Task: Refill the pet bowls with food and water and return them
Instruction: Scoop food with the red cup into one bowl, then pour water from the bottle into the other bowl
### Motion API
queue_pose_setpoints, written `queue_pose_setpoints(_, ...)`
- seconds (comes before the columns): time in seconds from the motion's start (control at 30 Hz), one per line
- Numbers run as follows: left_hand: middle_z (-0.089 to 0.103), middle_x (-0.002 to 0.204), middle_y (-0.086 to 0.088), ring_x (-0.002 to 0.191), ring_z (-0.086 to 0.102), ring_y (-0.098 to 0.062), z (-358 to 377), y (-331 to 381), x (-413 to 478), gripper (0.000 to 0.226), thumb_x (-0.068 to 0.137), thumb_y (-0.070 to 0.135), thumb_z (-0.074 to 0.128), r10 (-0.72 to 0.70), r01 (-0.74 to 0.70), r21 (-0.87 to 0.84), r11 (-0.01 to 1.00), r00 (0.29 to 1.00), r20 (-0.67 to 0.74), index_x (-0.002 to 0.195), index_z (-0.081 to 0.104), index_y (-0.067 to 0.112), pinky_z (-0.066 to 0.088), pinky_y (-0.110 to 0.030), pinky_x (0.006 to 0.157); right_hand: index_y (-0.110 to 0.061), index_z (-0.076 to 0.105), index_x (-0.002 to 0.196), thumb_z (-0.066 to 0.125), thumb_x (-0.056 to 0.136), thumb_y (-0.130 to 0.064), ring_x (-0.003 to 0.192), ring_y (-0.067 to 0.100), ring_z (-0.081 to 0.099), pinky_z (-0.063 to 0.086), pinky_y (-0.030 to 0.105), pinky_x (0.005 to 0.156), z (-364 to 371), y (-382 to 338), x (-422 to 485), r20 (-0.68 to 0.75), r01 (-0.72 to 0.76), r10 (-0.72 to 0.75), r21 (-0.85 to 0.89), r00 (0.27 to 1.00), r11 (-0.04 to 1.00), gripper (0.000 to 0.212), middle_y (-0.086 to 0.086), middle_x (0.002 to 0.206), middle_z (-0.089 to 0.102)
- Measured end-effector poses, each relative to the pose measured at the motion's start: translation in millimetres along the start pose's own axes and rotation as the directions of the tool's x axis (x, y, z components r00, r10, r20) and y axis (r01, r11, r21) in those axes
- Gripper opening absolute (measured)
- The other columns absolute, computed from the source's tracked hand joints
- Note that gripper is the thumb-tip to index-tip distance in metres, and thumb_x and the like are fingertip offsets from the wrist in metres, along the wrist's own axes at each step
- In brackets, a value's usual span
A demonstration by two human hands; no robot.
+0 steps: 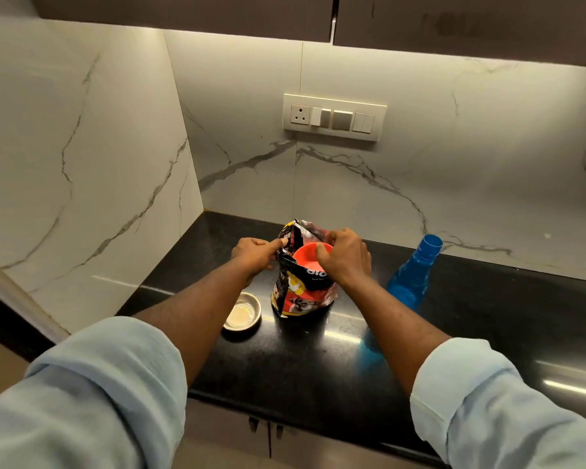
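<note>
One steel pet bowl (243, 312) sits nearest on the black counter (285, 367), mouth up. Behind it, one pet food bag (300, 292) stands upright; the left hand (256, 253) pinches its rim, the right hand (345, 255) grips one orange bowl (305, 257) at its mouth. One uncapped blue bottle (411, 275) stands right.

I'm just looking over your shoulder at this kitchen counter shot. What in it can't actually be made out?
- Head view: how much food is in the pet food bag; its walls and the orange bowl at its mouth hide the inside.
- The right hand covers its own grip on the bowl's rim.
- The bag's print is too small and creased to read.
- Water level in the blue bottle: tinted plastic obscures it.
- Steel bowl: glare masks whether anything is in it.
</note>
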State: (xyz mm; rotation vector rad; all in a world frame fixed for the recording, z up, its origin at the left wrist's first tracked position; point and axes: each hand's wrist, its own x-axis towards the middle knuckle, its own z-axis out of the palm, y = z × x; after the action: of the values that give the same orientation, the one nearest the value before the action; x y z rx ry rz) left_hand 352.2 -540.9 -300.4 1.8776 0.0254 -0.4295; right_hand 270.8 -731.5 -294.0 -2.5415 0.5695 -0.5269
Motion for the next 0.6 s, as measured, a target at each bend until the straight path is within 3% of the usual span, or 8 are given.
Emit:
queue_pose_setpoints(0.1, 0.078, 0.100, -0.009, 0.089, 0.071, -0.021, 7, 2, -4, 0.046, 0.091, 0.055, 0.078, -0.004, 0.004, -0.005, 1.000, 0.999, -0.054, 0.095, 0.081, 0.009, 0.044, -0.027, 0.059, -0.017, 0.075, 0.117, 0.073, 0.094, -0.038, 0.089, 0.023, 0.067, 0.054, 0.035, 0.072, -14, 11, -7, -0.048, 0.173, -0.172, 0.021, 0.984, 0.985, 0.031, 0.001, 0.104, 0.069)
queue_pose_setpoints(0.17, 0.077, 0.094, -0.006, 0.091, 0.071, -0.022, 17, 6, -8, 0.042, 0.090, 0.054, 0.078, 0.048, -0.043, 0.038, 0.998, 0.986, -0.162, 0.089, 0.079, 0.012, 0.049, -0.030, 0.067, -0.017, 0.074, 0.115, 0.072, 0.093, -0.035, 0.089, 0.021, 0.066, 0.054, 0.034, 0.069, -29, 18, -11, -0.077, 0.312, -0.310, 0.006, 0.948, 0.950, 0.028, 0.000, 0.106, 0.069)
queue_pose_setpoints(0.33, 0.075, 0.092, -0.001, 0.096, 0.073, -0.027, 47, 36, -24, 0.037, 0.087, 0.056, 0.077, 0.193, -0.115, 0.203, 0.972, 0.884, -0.426, 0.077, 0.067, 0.022, 0.059, -0.043, 0.094, -0.013, 0.071, 0.110, 0.074, 0.087, -0.029, 0.102, 0.025, 0.059, 0.057, 0.043, 0.074, -71, 42, -14, -0.286, 0.469, -0.478, -0.106, 0.830, 0.877, 0.028, 0.005, 0.109, 0.066)
queue_pose_setpoints(0.4, 0.076, 0.097, -0.004, 0.102, 0.070, -0.030, 63, 50, -34, 0.034, 0.089, 0.055, 0.073, 0.285, -0.148, 0.309, 0.940, 0.838, -0.465, 0.080, 0.067, 0.022, 0.054, -0.045, 0.099, -0.014, 0.069, 0.112, 0.074, 0.084, -0.033, 0.110, 0.028, 0.057, 0.052, 0.046, 0.082, -88, 54, -15, -0.418, 0.444, -0.481, -0.190, 0.771, 0.876, 0.035, 0.007, 0.117, 0.063)
queue_pose_setpoints(0.47, 0.074, 0.102, -0.004, 0.105, 0.066, -0.028, 80, 62, -44, 0.029, 0.093, 0.050, 0.070, 0.431, -0.222, 0.455, 0.862, 0.793, -0.431, 0.090, 0.072, 0.021, 0.044, -0.043, 0.097, -0.014, 0.067, 0.123, 0.075, 0.083, -0.043, 0.123, 0.030, 0.054, 0.046, 0.041, 0.092, -104, 71, -16, -0.525, 0.344, -0.417, -0.236, 0.742, 0.909, 0.050, 0.010, 0.135, 0.058)
queue_pose_setpoints(0.6, 0.074, 0.099, -0.007, 0.102, 0.066, -0.028, 115, 74, -57, 0.026, 0.093, 0.044, 0.071, 0.600, -0.412, 0.552, 0.725, 0.771, -0.212, 0.093, 0.073, 0.018, 0.050, -0.042, 0.092, -0.006, 0.047, 0.149, 0.078, 0.081, -0.069, 0.136, 0.030, 0.048, 0.039, 0.036, 0.108, -124, 108, -20, -0.602, 0.188, -0.184, -0.056, 0.777, 0.980, 0.097, 0.014, 0.152, 0.045)
